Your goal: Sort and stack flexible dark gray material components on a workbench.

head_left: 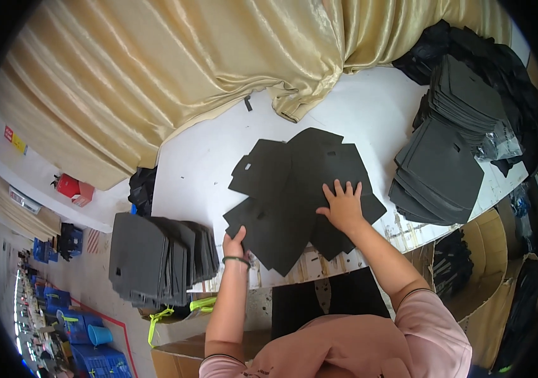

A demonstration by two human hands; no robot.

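Several flat black panels [294, 183], cut with angled corners and some with a small slot, lie fanned and overlapping in the middle of the white table. At their near left corner, my left hand [235, 241] pinches the edge of one black panel [275, 236], its thumb on top and the other fingers partly hidden. My right hand [346, 206] rests open on the right side of the spread, fingers apart and palm down. A dark band circles my left wrist.
Stacks of similar black panels stand at the table's left edge [149, 258] and right side [439, 170]. Gold curtains [206, 57] hang along the back. Black fabric [524, 94] heaps at the far right. Below the table's right edge is an open cardboard box [486, 252]; blue crates [83, 324] stand left.
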